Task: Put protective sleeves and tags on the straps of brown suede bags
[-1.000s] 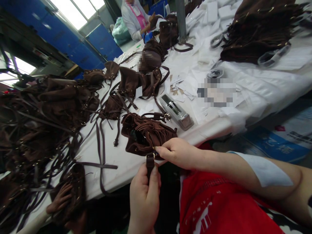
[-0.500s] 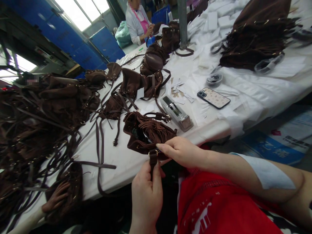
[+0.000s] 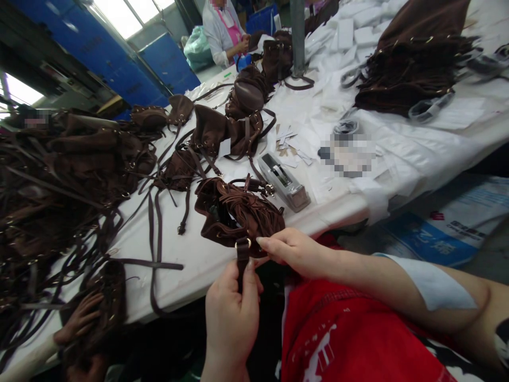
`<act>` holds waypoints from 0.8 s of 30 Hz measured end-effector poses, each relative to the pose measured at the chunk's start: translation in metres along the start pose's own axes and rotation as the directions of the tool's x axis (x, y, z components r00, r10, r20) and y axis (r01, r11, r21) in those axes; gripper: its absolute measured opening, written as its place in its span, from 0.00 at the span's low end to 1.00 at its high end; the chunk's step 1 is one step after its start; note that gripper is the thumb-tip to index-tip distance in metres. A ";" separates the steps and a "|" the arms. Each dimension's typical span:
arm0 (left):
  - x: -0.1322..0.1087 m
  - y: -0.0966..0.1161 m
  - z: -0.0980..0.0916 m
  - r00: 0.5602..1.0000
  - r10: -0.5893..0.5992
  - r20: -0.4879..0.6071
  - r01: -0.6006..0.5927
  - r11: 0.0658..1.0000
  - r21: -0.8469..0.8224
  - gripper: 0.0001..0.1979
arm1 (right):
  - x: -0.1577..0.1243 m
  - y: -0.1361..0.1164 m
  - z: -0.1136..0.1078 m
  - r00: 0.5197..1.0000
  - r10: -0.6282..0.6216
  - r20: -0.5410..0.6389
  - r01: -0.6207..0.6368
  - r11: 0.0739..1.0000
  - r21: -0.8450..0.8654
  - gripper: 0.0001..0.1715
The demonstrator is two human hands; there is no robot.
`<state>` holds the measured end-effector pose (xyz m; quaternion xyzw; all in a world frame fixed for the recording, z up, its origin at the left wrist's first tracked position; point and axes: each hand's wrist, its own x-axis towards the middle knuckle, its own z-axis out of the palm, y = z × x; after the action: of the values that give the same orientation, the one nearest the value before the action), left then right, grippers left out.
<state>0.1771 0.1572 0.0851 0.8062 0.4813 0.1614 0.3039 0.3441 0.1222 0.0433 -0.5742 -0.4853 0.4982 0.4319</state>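
A small brown fringed drawstring bag (image 3: 222,233) lies with its mouth open at the table's front edge. My left hand (image 3: 233,313) is closed, pinching the bag's brown strap (image 3: 243,260) just below a gold ring. On the right side of the bag, my right hand (image 3: 292,249) grips the rim between thumb and fingers. Dark contents inside the bag cannot be made out. Just beyond it stands a grey tape dispenser (image 3: 283,183), near the bag's drawstring ends.
Brown bags (image 3: 79,159) with tangled straps are heaped on the left, where a co-worker's hand (image 3: 83,318) rests on one. More bags (image 3: 226,127) line the table's middle. A person (image 3: 225,32) stands at the far end. A dark fringed pile (image 3: 409,69) sits back right, past paper scraps.
The whole view has shifted slightly, so things appear a little further left. Both hands keep their hold on the bag and strap. The co-worker's second hand now shows at lower left.
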 end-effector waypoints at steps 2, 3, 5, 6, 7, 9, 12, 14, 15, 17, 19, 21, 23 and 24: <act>0.000 -0.001 0.000 0.999 0.044 0.004 -0.044 0.998 0.047 0.12 | -0.001 -0.003 0.000 1.000 0.003 0.001 -0.003 0.999 -0.034 0.36; -0.001 -0.001 0.001 0.998 0.064 -0.002 -0.064 0.995 0.074 0.12 | -0.002 -0.005 0.000 1.000 0.002 0.004 -0.002 0.998 -0.060 0.34; -0.001 -0.002 0.004 0.994 0.108 -0.032 -0.102 0.984 0.148 0.12 | -0.002 -0.009 -0.001 1.000 -0.003 0.006 0.004 0.993 -0.115 0.32; -0.001 -0.002 0.006 0.989 0.135 -0.057 -0.122 0.973 0.196 0.12 | -0.002 -0.010 -0.001 1.000 -0.006 0.005 0.006 0.990 -0.138 0.32; -0.001 -0.003 0.009 0.982 0.167 -0.086 -0.142 0.959 0.246 0.11 | -0.002 -0.011 -0.002 1.000 -0.007 0.006 0.008 0.988 -0.154 0.31; -0.001 -0.005 0.014 0.961 0.239 -0.139 -0.180 0.922 0.344 0.12 | -0.003 -0.012 -0.002 1.000 -0.001 0.010 0.002 0.986 -0.168 0.31; 0.000 -0.009 0.020 0.924 0.331 -0.190 -0.216 0.864 0.455 0.13 | -0.003 -0.011 -0.002 1.000 0.009 0.019 -0.006 0.982 -0.187 0.32; 0.001 -0.011 0.023 0.910 0.362 -0.204 -0.220 0.836 0.503 0.13 | -0.003 -0.011 -0.001 1.000 0.013 0.014 -0.010 0.979 -0.203 0.32; 0.001 -0.011 0.024 0.905 0.372 -0.206 -0.222 0.826 0.518 0.13 | -0.003 -0.010 -0.001 1.000 0.016 0.008 -0.014 0.979 -0.204 0.32; 0.003 -0.012 0.025 0.898 0.387 -0.209 -0.228 0.816 0.531 0.13 | -0.003 -0.010 -0.001 1.000 0.023 -0.002 -0.023 0.981 -0.193 0.31; 0.004 -0.012 0.026 0.893 0.395 -0.214 -0.233 0.814 0.531 0.13 | -0.002 -0.009 0.000 0.999 0.033 -0.003 -0.033 0.983 -0.183 0.31; 0.004 -0.012 0.026 0.890 0.398 -0.221 -0.232 0.814 0.532 0.13 | -0.001 -0.009 0.000 0.999 0.046 0.010 -0.044 0.984 -0.170 0.31; 0.005 -0.012 0.027 0.889 0.400 -0.224 -0.231 0.814 0.534 0.13 | -0.001 -0.009 0.001 0.998 0.064 0.025 -0.060 0.988 -0.142 0.31; 0.005 -0.013 0.027 0.890 0.398 -0.223 -0.232 0.815 0.531 0.13 | 0.000 -0.009 0.001 0.997 0.069 0.032 -0.065 0.991 -0.120 0.32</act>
<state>0.1860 0.1567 0.0561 0.8879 0.4071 0.2128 -0.0255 0.3424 0.1236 0.0518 -0.6058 -0.5023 0.4928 0.3714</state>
